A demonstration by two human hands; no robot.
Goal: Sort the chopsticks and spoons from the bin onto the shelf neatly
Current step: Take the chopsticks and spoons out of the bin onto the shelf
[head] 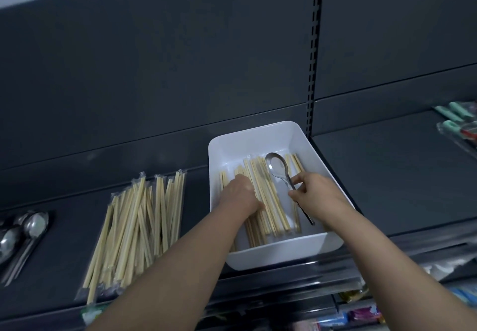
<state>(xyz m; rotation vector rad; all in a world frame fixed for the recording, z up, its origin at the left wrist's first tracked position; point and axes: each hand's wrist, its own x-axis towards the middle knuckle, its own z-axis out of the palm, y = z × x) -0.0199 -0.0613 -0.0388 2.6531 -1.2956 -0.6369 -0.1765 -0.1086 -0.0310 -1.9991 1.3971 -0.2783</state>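
A white bin (258, 137) stands on the dark shelf (201, 191) and holds wrapped wooden chopsticks (268, 196) and one metal spoon (277, 166). My left hand (240, 196) reaches into the bin and lies on the chopsticks, its fingers curled down among them. My right hand (313, 193) pinches the spoon's handle near the bowl, the handle's end sticking out below my palm. On the shelf to the left lies a pile of wrapped chopsticks (136, 227). Several spoons (23, 232) lie at the far left edge.
The shelf's dark back panel rises behind the bin. A slotted upright post (313, 72) divides it from the right bay, where packaged teal-handled items (459, 124) lie. Coloured packets (361, 315) sit on a lower shelf.
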